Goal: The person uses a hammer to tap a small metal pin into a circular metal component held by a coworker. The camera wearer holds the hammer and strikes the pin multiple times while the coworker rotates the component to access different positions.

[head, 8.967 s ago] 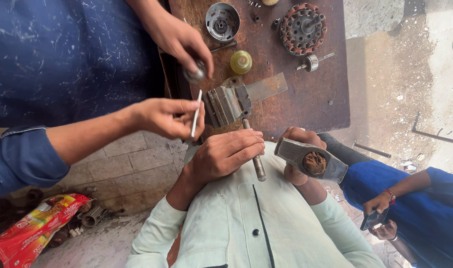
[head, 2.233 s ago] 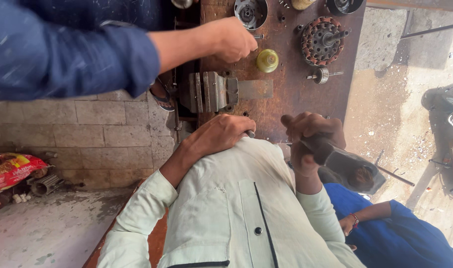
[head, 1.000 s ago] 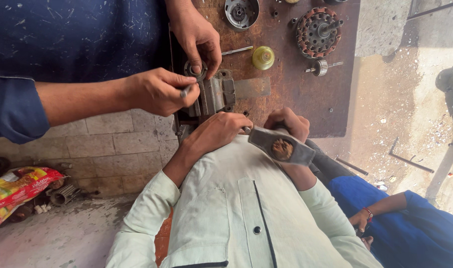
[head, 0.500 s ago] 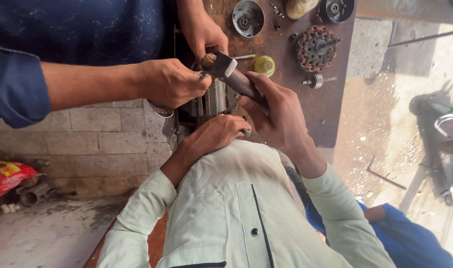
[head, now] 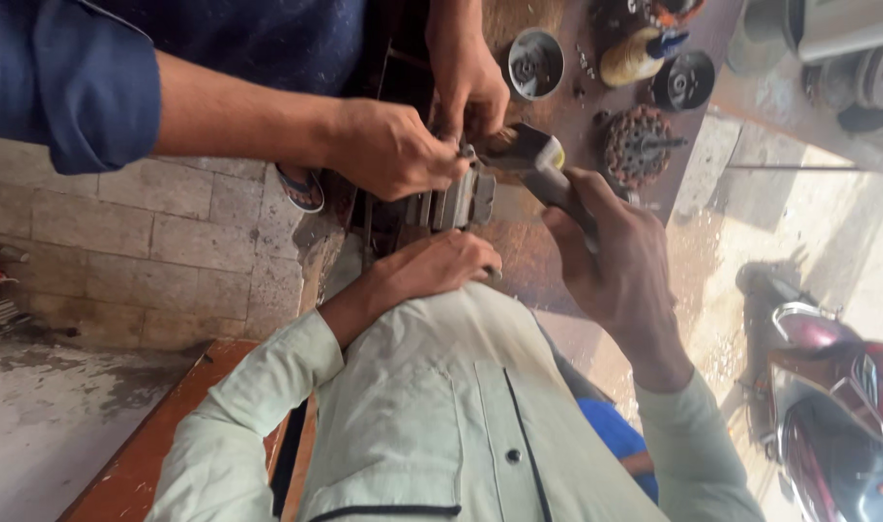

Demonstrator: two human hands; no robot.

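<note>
Rusty brown metal bench (head: 558,280) carries a grey steel vise (head: 451,200); right hand (head: 611,256) grips a hammer (head: 538,164) poised over it, left hand (head: 437,271) clenched beside the vise, so striking seems the step, needing a square blow clear of the co-worker's fingers (head: 432,159).

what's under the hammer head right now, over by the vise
The hammer in the right hand sits over the vise top, where a co-worker's hands pinch something. Their fingers cover that piece, so it cannot be identified.

Hammer (head: 538,164): grey metal head, tilted, over bench vise (head: 456,198); vise grey, bench-mounted.
</note>
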